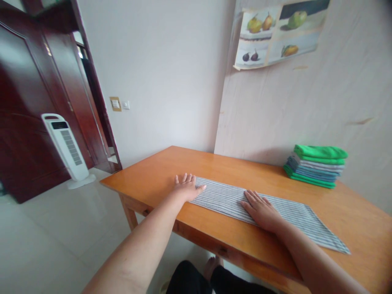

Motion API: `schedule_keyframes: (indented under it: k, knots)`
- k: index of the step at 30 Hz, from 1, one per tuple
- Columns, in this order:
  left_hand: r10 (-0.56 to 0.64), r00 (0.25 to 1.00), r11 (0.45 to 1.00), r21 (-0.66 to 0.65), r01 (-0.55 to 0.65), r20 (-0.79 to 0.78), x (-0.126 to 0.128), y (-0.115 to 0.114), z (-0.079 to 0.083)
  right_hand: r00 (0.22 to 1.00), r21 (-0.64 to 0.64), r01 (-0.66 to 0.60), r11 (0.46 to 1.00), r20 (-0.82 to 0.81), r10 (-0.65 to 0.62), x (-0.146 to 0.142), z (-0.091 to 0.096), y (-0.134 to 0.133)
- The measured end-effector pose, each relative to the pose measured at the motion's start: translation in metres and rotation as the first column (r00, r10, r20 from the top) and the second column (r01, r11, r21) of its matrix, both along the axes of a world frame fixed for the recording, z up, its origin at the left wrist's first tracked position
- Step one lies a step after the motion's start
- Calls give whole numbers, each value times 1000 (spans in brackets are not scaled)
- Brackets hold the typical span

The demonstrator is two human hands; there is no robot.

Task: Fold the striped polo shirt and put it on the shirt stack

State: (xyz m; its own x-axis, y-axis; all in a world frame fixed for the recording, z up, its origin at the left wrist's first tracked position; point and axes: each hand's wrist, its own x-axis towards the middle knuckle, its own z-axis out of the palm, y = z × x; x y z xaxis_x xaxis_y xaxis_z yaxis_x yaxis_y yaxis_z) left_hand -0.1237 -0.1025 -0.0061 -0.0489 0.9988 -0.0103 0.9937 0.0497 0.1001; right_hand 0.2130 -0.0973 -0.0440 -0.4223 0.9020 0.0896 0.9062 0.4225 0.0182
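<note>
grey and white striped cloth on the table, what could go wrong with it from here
The pointed right end of the grey and white striped cloth has no hand on it, so it might crease or skew. Uneven pressure from the flat left hand and right hand could ruck the fabric between them. A pull toward the person might drag it over the orange-brown wooden table's front edge.

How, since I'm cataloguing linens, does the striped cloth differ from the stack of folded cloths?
The striped cloth lies low in a long strip, while the stack of folded cloths is a compact, taller pile.
The striped cloth has pale and dark stripes; the stack shows bright green, grey and blue layers.
The right hand rests on the striped cloth; neither hand touches the stack.
Both lie on the wooden table.
</note>
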Motion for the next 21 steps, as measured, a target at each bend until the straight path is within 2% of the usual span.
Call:
schedule_keyframes:
  k: [3,6,10,12,15,17,21]
  knots:
    - [41,999,999,-15,-41,3,-4,2,2,1000,-6,2,1000,17,-2,-1,3,-2]
    - [135,991,991,-13,-135,13,-14,2,7,999,-14,10,1000,34,-9,-2,4,-3]
    - [215,976,974,69,-217,23,-24,-2,14,1000,-12,27,1000,11,-27,-3,5,-2]
    - [187,982,971,143,-189,27,-20,-6,14,999,-9,40,999,-17,-40,-4,5,-2]
    - [33,999,983,181,-34,12,-9,-14,11,999,-18,39,999,-37,-40,-5,7,-2]
    - [-48,999,991,128,47,4,-5,-19,6,999,-28,36,999,-38,-38,-6,9,-2]
    - [-44,999,999,32,44,-8,-8,-23,2,997,-47,54,997,-51,-56,-8,16,-7]
